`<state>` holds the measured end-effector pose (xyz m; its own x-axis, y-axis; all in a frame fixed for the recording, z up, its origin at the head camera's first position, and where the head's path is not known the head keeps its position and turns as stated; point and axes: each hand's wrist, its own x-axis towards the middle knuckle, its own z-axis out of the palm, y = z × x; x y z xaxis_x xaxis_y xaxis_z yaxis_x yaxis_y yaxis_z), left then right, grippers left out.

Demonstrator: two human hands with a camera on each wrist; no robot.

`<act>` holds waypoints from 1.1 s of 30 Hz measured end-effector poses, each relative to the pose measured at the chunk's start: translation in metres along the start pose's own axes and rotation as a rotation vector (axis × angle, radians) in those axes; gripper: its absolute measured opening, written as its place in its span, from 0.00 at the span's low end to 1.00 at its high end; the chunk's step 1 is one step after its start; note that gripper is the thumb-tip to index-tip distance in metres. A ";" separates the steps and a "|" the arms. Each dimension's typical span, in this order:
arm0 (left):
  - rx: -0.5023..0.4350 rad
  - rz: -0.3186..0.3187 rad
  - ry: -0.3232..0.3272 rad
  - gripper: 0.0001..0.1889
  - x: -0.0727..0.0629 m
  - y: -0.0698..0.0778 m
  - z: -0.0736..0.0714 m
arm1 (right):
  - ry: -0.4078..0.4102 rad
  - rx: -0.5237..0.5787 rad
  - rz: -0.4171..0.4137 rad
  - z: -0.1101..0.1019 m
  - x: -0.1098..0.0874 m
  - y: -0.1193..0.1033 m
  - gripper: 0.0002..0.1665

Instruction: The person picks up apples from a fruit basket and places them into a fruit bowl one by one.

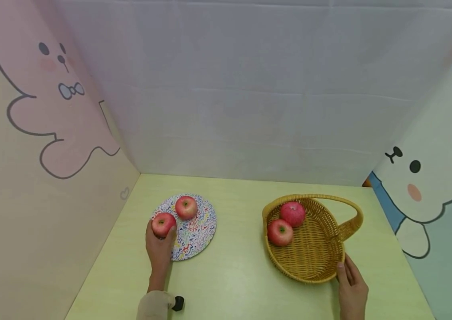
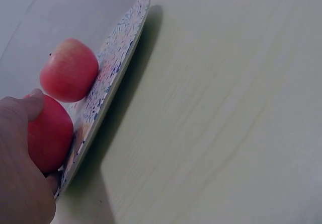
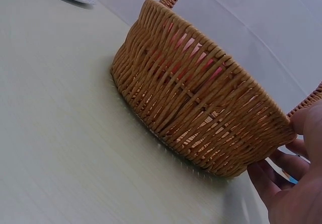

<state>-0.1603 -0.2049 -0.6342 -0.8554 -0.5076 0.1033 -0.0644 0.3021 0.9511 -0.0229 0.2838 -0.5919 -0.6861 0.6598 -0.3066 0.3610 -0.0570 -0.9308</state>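
Observation:
My left hand (image 1: pixel 160 249) grips a red apple (image 1: pixel 163 224) at the left edge of a round speckled plate (image 1: pixel 198 235). Beside it on the plate lies a second apple (image 1: pixel 186 207); the left wrist view shows this other apple (image 2: pixel 70 70) just beyond the held one (image 2: pixel 49 133). At the near right side of a wicker basket (image 1: pixel 310 253), my right hand (image 1: pixel 351 289) pinches the rim, thumb on top and fingers against the outer wall. Two apples, one in front (image 1: pixel 279 232) and one behind (image 1: pixel 292 214), sit at the left inside the basket.
The basket's arched handle (image 1: pixel 326 197) rises over its far side. A pale yellow table (image 1: pixel 238 249) carries plate and basket some way apart. A white back wall (image 1: pixel 226 111) and side panels with cartoon animals enclose the table.

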 end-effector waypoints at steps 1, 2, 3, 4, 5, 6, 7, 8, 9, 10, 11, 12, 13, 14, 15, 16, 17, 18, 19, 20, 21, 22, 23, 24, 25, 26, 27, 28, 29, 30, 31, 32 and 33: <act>-0.001 0.001 -0.002 0.46 0.000 0.000 0.000 | 0.001 -0.001 0.000 0.000 0.000 0.000 0.37; 0.001 0.003 -0.005 0.46 0.001 0.000 0.000 | -0.001 -0.001 0.000 0.000 0.000 0.000 0.37; 0.005 0.005 -0.007 0.46 0.001 0.001 0.000 | -0.002 -0.002 0.001 0.000 0.000 0.001 0.37; 0.009 0.007 -0.007 0.46 0.001 0.000 0.000 | -0.002 -0.001 0.003 0.000 0.000 0.000 0.37; 0.008 0.008 -0.008 0.46 0.001 0.000 0.000 | -0.003 -0.003 0.006 0.000 0.001 0.001 0.38; 0.011 0.006 -0.006 0.46 0.001 -0.001 0.000 | -0.004 -0.005 0.007 0.000 0.001 0.001 0.38; 0.016 0.002 -0.004 0.46 0.002 -0.001 0.000 | -0.006 -0.008 0.008 0.000 0.001 0.001 0.38; 0.021 0.000 -0.003 0.46 0.001 -0.002 0.000 | -0.007 -0.006 0.010 0.001 0.001 0.001 0.38; 0.028 -0.001 -0.001 0.47 0.002 -0.003 0.000 | -0.007 -0.008 0.009 0.001 0.001 0.001 0.38; 0.036 -0.001 0.000 0.47 0.002 -0.003 0.000 | -0.005 -0.008 0.008 0.001 0.001 0.002 0.38; 0.041 -0.001 0.001 0.47 0.002 -0.004 0.000 | -0.004 -0.010 0.006 0.001 0.001 0.002 0.38; 0.051 0.000 0.001 0.47 0.002 -0.004 0.000 | -0.002 -0.012 0.003 0.001 0.001 0.002 0.38; 0.060 0.001 0.002 0.47 0.002 -0.004 0.001 | 0.000 -0.012 0.001 0.001 0.001 0.003 0.37; 0.064 0.005 0.003 0.47 0.002 -0.004 0.001 | 0.003 -0.012 -0.002 0.001 0.001 0.003 0.37; 0.068 0.006 0.003 0.47 0.002 -0.004 0.001 | 0.007 -0.015 -0.005 0.001 0.001 0.003 0.37; 0.069 0.007 0.000 0.47 0.002 -0.004 0.001 | 0.008 -0.016 -0.009 0.001 0.001 0.003 0.37; 0.068 0.007 -0.004 0.47 0.002 -0.003 0.001 | 0.008 -0.016 -0.012 0.002 0.001 0.003 0.37; 0.072 0.004 -0.008 0.47 0.002 -0.002 0.001 | 0.009 -0.016 -0.014 0.002 0.001 0.003 0.37; 0.076 -0.001 -0.010 0.47 0.002 -0.001 0.001 | 0.008 -0.013 -0.015 0.002 0.001 0.003 0.37; 0.081 -0.007 -0.014 0.48 0.002 0.000 0.000 | 0.009 -0.010 -0.015 0.002 0.001 0.002 0.37; 0.089 -0.013 -0.019 0.48 0.001 0.001 0.000 | 0.010 -0.006 -0.015 0.002 0.001 0.002 0.37; 0.096 -0.020 -0.024 0.48 0.001 0.002 -0.001 | 0.010 -0.002 -0.016 0.002 0.001 0.002 0.37; 0.098 -0.025 -0.029 0.48 0.001 0.003 -0.002 | 0.010 0.001 -0.015 0.002 0.001 0.002 0.37; 0.106 -0.031 -0.033 0.48 0.000 0.004 -0.002 | 0.010 0.002 -0.015 0.002 0.001 0.002 0.37; 0.106 -0.035 -0.035 0.49 0.000 0.005 -0.003 | 0.008 0.003 -0.015 0.002 0.001 0.002 0.37; 0.107 -0.040 -0.039 0.49 0.000 0.005 -0.003 | 0.008 0.001 -0.014 0.001 0.001 0.002 0.38; 0.108 -0.042 -0.043 0.49 0.000 0.005 -0.003 | 0.008 0.002 -0.012 0.001 0.001 0.002 0.38; 0.107 -0.043 -0.046 0.49 0.000 0.006 -0.004 | 0.006 0.001 -0.010 0.001 0.001 0.002 0.38; 0.109 -0.045 -0.050 0.49 0.000 0.006 -0.004 | 0.005 -0.001 -0.008 0.001 0.001 0.002 0.38; 0.117 -0.048 -0.052 0.49 0.000 0.006 -0.004 | 0.004 -0.005 -0.006 0.001 0.001 0.002 0.38; 0.120 -0.047 -0.056 0.49 0.000 0.006 -0.005 | 0.004 -0.009 -0.002 0.001 0.001 0.002 0.38; 0.122 -0.046 -0.058 0.49 0.000 0.006 -0.006 | 0.004 -0.011 0.001 0.001 0.001 0.002 0.38; 0.123 -0.042 -0.059 0.49 0.000 0.006 -0.006 | 0.003 -0.014 0.003 0.001 0.001 0.002 0.38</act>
<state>-0.1577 -0.2081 -0.6264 -0.8791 -0.4747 0.0436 -0.1601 0.3802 0.9109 -0.0234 0.2835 -0.5940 -0.6830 0.6620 -0.3086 0.3718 -0.0486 -0.9271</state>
